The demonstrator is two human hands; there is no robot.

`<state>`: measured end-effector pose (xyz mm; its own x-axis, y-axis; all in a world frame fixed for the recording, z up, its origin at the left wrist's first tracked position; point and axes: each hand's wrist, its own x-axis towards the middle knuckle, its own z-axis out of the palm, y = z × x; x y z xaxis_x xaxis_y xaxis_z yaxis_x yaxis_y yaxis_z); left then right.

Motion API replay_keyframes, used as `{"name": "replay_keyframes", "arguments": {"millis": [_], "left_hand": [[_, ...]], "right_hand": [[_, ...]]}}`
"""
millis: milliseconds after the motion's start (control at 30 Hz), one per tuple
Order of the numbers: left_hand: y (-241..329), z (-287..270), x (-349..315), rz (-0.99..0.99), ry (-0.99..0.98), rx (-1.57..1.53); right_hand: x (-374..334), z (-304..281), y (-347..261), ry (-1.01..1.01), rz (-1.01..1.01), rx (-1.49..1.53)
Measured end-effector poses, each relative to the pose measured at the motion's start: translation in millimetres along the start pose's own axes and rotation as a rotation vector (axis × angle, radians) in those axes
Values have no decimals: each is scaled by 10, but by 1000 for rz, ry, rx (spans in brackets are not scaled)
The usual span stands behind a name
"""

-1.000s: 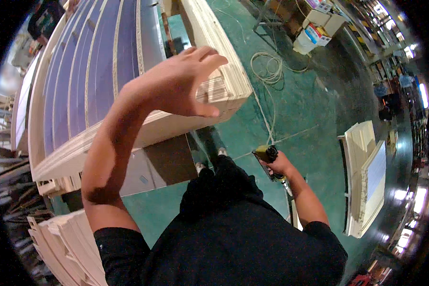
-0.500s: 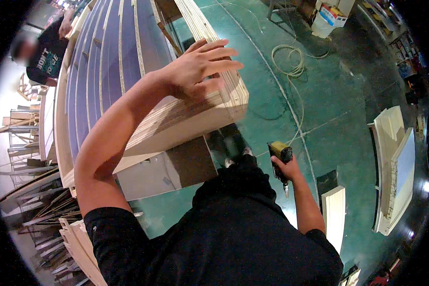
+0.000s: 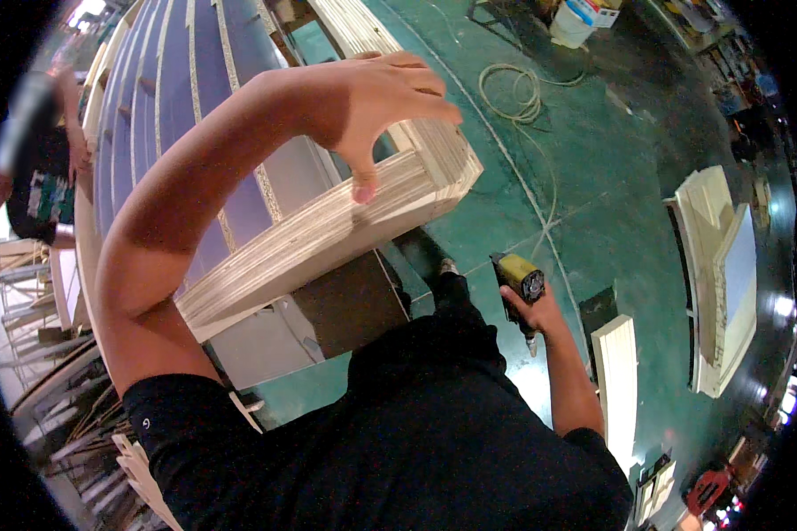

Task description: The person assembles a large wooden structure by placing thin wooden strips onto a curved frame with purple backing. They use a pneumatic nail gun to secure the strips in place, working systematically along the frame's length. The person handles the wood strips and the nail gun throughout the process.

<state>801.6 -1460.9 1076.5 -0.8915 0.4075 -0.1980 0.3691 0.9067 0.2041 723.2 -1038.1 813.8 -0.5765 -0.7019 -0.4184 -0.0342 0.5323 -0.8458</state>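
My left hand (image 3: 385,97) is over the near right corner of a large wooden frame (image 3: 328,226) made of layered, plywood-like beams. Its fingers are spread, and the thumb hangs down over the near beam. Whether it touches the wood I cannot tell. Low on the right, my right hand (image 3: 545,311) grips a yellow and black nail gun (image 3: 517,273), held beside my body away from the frame. A metal fitting sticks out at the tool's lower end. Inside the frame lie purple-grey panels (image 3: 173,115) with narrow chipboard strips between them.
A pale hose (image 3: 514,111) lies coiled on the green floor (image 3: 469,248). Stacked cream panels (image 3: 713,274) and a board (image 3: 617,380) lie to the right. A white bucket (image 3: 573,25) stands far right. Another person (image 3: 40,168) is at the frame's left side, near racks of timber (image 3: 62,425).
My left hand has turned at the frame's corner, its thumb now lower over the near beam. The nail gun stays in my right hand. The view has shifted, and the other person's posture differs.
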Motion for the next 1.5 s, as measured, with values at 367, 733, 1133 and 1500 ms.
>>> {"name": "replay_keyframes", "arguments": {"millis": [367,733,1133,1500], "left_hand": [[-164,148,61,60,112,83],[-355,331,110,36,153,-66],[-357,388,333,4,-44,36],[-175,259,176,-12,-48,89]], "right_hand": [[-472,322,-503,184,-30,288],[-448,17,-2893,138,-138,11],[16,233,-3547,-29,97,-406],[32,278,-3480,28,64,-307]]}}
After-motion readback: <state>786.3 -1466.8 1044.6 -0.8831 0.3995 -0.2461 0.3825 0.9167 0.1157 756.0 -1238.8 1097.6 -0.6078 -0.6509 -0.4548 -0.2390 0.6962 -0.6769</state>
